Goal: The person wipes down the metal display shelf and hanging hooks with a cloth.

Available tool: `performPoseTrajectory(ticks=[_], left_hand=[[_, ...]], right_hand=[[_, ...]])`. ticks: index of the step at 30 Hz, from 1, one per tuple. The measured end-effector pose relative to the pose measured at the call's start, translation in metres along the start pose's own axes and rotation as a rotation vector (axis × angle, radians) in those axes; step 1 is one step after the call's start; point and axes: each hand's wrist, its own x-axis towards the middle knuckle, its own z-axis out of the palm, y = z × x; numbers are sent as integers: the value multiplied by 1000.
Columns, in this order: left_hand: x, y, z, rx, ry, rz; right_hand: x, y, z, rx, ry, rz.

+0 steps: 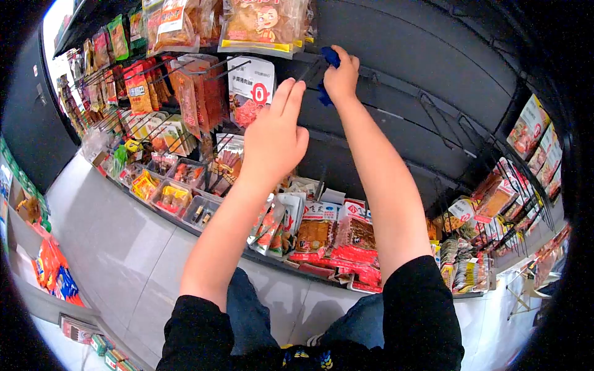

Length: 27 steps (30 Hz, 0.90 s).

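My right hand [341, 74] is closed round a dark blue cloth [330, 57], held against the wire hooks and bar of the black shelf rack [396, 37]. Parts of the cloth stick out above and below the fingers. My left hand [274, 133] is raised just left of it, two fingers stretched upward and the thumb apart, with nothing seen in it. Behind its fingertips hangs a white packet [250, 86] with a red logo. Above both hands hang large clear snack bags [263, 25].
Snack packets [139, 86] hang on hooks at the left, over small open trays [172, 196]. Red packs [356, 238] stand on the bottom shelf. More bags [495, 201] and bare wire hooks [442, 123] are at the right. Grey floor tiles [130, 247] lie below.
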Motion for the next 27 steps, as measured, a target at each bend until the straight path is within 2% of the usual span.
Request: performPoseTrajectory(ticks=[2, 3, 7, 13, 16, 20, 22, 26, 27], left_hand=[[0, 0, 0, 2, -36, -27], [0, 1, 0, -32, -51, -40], [-3, -2, 7, -77, 8, -17], [-3, -3, 6, -72, 4, -10], [-3, -3, 6, -69, 3, -9], [-5, -4, 8, -71, -25, -33], [-5, -2, 4, -73, -22, -25], [-8, 1, 2, -83, -59, -49], [-9, 0, 6, -56, -11, -19]], right_hand=[[6, 11, 9, -293, -230, -87], [6, 11, 12, -379, -355, -28], [4, 20, 18, -368, -374, 80], [22, 23, 12, -265, -379, -101], [20, 10, 11, -406, -494, -150], [8, -9, -1, -407, -523, -174], [0, -20, -14, -261, -570, -210], [-22, -50, -45, -158, -647, -276], [-26, -55, -50, -145, -628, -327]])
